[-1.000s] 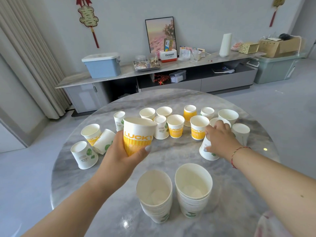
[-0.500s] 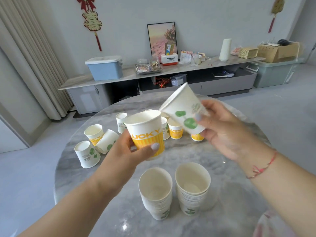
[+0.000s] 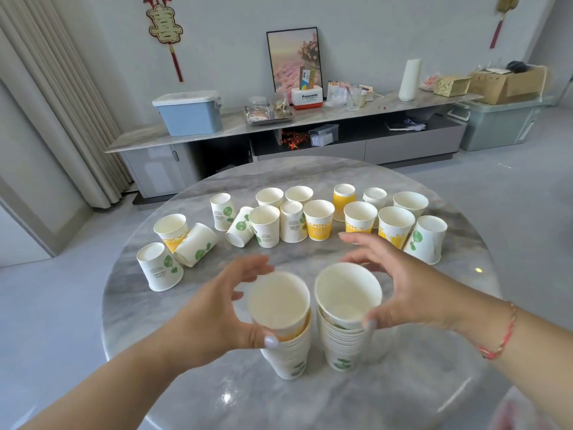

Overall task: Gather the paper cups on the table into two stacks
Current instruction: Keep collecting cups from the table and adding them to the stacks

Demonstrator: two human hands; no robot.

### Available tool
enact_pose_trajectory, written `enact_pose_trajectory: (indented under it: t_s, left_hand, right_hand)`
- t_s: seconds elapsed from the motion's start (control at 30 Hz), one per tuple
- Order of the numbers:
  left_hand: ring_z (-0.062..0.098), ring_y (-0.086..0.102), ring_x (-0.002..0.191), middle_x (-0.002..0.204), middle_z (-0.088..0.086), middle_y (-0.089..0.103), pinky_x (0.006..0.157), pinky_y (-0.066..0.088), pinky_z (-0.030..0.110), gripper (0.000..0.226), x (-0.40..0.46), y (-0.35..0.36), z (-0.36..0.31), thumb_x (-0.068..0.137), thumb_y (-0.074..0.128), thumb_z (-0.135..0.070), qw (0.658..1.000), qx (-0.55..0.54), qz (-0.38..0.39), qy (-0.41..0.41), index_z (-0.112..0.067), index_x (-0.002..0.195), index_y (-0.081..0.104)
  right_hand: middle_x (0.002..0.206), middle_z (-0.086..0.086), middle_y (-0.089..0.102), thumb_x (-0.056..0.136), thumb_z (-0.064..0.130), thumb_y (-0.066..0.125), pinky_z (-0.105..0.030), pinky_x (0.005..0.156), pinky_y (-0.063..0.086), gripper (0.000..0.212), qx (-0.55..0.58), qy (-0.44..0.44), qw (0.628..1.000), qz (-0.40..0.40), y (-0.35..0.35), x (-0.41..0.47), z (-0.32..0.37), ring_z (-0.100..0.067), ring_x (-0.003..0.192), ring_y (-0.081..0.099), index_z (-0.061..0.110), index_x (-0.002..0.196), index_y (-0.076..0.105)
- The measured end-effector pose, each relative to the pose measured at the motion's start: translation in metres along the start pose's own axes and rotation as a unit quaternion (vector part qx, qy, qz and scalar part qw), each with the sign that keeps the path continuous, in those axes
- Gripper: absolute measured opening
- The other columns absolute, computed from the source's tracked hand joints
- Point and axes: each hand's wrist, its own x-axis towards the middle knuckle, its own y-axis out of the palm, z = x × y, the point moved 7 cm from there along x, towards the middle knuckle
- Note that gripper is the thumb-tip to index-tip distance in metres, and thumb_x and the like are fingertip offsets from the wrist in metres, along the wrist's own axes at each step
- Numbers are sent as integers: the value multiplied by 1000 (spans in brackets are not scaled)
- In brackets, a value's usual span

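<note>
Two stacks are standing side by side at lower centre of the frame on the bench [image 3: 434, 361]. A yellow-banded cup [image 3: 279, 301] is being seated on the left stack [image 3: 286, 352], and a white cup [image 3: 347, 293] is being seated on the right stack [image 3: 342, 346]. The left hand [image 3: 217, 308] is curled around the yellow-banded cup, thumb touching its near wall just above the stack rim, fingers spread behind it; whether the far fingers are touching cannot be told. The right hand [image 3: 409, 287] is cupped round the white cup, thumb tip at its near wall, fingers fanned apart above and behind. Neither hand is clamped tight; both grips are judged to be loosening as the cups are being settled.

Loose cups [image 3: 319, 220] are being left in a band across the middle of the frame, most upright, several upside down, and two lying tilted [image 3: 240, 226] [image 3: 195, 245] toward the left. The stacking step is judged to be well under way, with more than a dozen cups not yet gathered.

For the next move, both hands are to be freed and reached toward the band; the upside-down and tipped cups are to be turned mouth-up before being nested.
</note>
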Motion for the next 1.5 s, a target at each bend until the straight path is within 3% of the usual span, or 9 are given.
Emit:
enact_pose_trajectory:
  t_s: [0.17,0.33,0.53,0.6,0.73,0.97,1.07,1.2,1.5]
  left_hand:
    - [-7,42,126,130,-28,53,99,37,23,104,2,-9,2,39,62,-87,998,-60,-14,-9,-42,129,41]
    - [-15,50,110,128,-16,55,97,37,23,69,26,-26,15,64,59,-72,986,-127,-92,-58,-40,125,52]
    - [13,54,66,81,3,61,58,44,22,41,89,-32,49,91,55,-37,984,34,-126,-125,-30,130,46]
    - [19,63,78,95,9,66,78,55,34,44,114,-29,64,91,55,-36,983,33,-111,-141,-27,133,44]
    - [23,59,112,128,7,58,101,45,40,48,153,-22,79,92,50,-38,982,75,-88,-150,-26,137,40]
    - [26,56,110,119,5,64,86,41,27,37,166,-27,82,94,49,-24,960,194,-128,-155,-13,129,50]
    - [20,62,99,99,-1,67,76,43,23,30,145,-45,72,87,60,-20,957,175,-187,-132,-16,117,62]
    - [13,63,75,82,-2,71,61,43,21,3,106,-64,27,83,68,-24,956,170,-234,-50,-21,84,68]
    - [1,48,41,53,-11,63,42,36,7,27,1,-65,-69,58,76,-48,968,36,-240,61,-24,64,67]
  right_hand:
    - [127,10,56,46,81,64,-26,104,34,98,35,-11,999,-38,-16,4,1,1,125,46,40,130,37]
    - [117,10,62,73,57,67,-30,101,41,45,2,12,994,-109,-34,30,-8,4,107,56,36,111,56]
    - [113,3,61,86,23,63,-25,78,48,32,-97,74,984,-130,-41,95,-46,-9,86,60,20,118,56]
    - [119,-1,62,87,24,61,-27,77,46,37,-154,95,977,-112,-37,119,-61,-18,93,61,18,123,53]
    - [127,-7,57,90,21,55,-22,70,37,45,-244,129,958,-78,-29,154,-82,-18,95,52,15,133,44]
    - [103,-14,62,90,20,53,-36,82,50,24,-360,159,919,-23,-20,169,-110,-32,95,59,5,108,48]
    - [108,-10,66,89,15,54,-30,82,48,28,-330,123,931,-100,-35,155,-92,-27,98,61,8,116,57]
    - [79,6,62,86,13,60,-12,57,36,12,-281,41,941,-183,-56,123,-42,-14,74,56,14,94,70]
    - [72,1,65,73,36,70,-14,54,45,15,-141,-162,951,-222,-64,13,77,-12,59,59,21,70,66]
